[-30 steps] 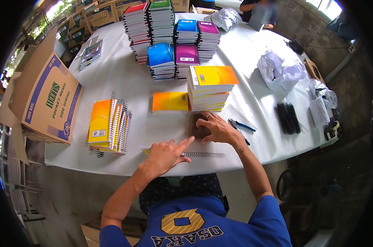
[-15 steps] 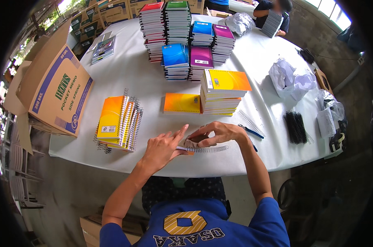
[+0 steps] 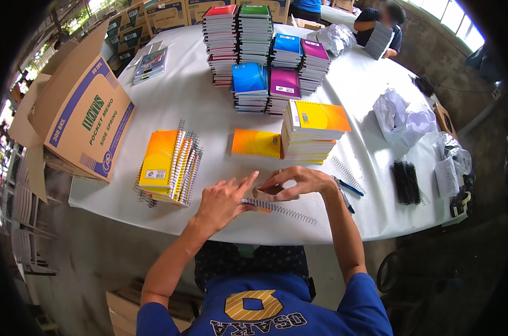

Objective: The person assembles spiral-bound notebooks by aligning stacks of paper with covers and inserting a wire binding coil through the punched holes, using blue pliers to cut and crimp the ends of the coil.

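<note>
My left hand (image 3: 219, 203) holds a small notebook (image 3: 263, 209) low over the table's near side, index finger stretched out, thumb underneath. Only an orange corner and pale edge of that notebook show. A wire coil (image 3: 293, 214) runs along its edge and sticks out freely to the right. Just above the coil is my right hand (image 3: 298, 183), its fingers bent and drawn together around something greyish at the tips that I cannot make out. Yellow-orange notebooks with coils (image 3: 158, 162) lie piled left of my hands. Beyond them are a single notebook (image 3: 256, 144) and a yellow-orange stack (image 3: 315, 126).
Blue-handled pliers (image 3: 349, 187) and a loose coil lie by my right wrist. Black coils (image 3: 406, 182) and plastic bags (image 3: 402, 117) sit farther right. Tall notebook stacks (image 3: 254, 36) stand at the back, an open carton (image 3: 88, 115) at left. Another person (image 3: 380, 33) holds notebooks at far right.
My right hand has lifted slightly off the notebook's edge, baring more of the coil. The coil's free end now slants down to the right. The whole view has shifted a little.
</note>
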A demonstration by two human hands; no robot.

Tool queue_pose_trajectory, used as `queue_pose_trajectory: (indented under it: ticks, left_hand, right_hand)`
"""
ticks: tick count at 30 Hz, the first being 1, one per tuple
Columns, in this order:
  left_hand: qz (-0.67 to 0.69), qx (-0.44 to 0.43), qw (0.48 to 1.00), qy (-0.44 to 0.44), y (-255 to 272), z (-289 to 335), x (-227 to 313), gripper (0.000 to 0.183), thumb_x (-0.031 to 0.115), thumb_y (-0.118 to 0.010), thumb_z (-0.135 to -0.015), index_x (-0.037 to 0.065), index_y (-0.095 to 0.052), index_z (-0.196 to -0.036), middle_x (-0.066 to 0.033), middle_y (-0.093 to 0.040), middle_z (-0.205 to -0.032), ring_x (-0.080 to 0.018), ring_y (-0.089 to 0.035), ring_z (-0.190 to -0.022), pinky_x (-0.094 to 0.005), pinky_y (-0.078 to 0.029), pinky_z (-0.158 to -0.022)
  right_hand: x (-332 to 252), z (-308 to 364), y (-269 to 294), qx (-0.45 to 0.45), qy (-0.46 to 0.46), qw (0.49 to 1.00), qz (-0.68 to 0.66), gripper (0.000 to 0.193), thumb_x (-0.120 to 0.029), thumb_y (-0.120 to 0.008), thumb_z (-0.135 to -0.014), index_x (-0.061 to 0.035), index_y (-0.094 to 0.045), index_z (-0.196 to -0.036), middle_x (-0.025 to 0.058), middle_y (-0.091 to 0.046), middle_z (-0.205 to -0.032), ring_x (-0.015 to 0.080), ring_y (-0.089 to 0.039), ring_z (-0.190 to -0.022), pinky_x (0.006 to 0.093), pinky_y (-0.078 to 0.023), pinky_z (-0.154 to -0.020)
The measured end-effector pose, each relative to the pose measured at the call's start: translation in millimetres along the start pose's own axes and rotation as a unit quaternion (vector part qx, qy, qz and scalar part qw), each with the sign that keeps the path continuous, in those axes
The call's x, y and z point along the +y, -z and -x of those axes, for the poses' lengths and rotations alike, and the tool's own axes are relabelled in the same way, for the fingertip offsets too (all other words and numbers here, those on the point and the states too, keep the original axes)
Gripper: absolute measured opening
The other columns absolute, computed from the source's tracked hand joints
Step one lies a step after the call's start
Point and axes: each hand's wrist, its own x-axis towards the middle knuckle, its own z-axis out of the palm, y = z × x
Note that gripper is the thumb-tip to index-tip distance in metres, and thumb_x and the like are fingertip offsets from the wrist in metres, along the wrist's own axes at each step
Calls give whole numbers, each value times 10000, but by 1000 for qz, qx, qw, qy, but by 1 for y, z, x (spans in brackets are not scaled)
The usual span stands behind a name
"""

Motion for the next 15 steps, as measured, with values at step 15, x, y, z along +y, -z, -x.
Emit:
queue_pose_trajectory:
  ticks: [15]
  left_hand:
    - [412, 144, 897, 74, -30, 10, -26, 1068, 238, -847, -673, 225, -221, -1539, -129, -578, -1346, -305, -624, -1144, -377, -563, -863]
  right_hand:
    - [14, -25, -1, -6, 205, 961, -186, 529, -455, -717, -777, -103, -713, -1172, 124, -702, -1106, 227, -650, -998, 341, -502, -882]
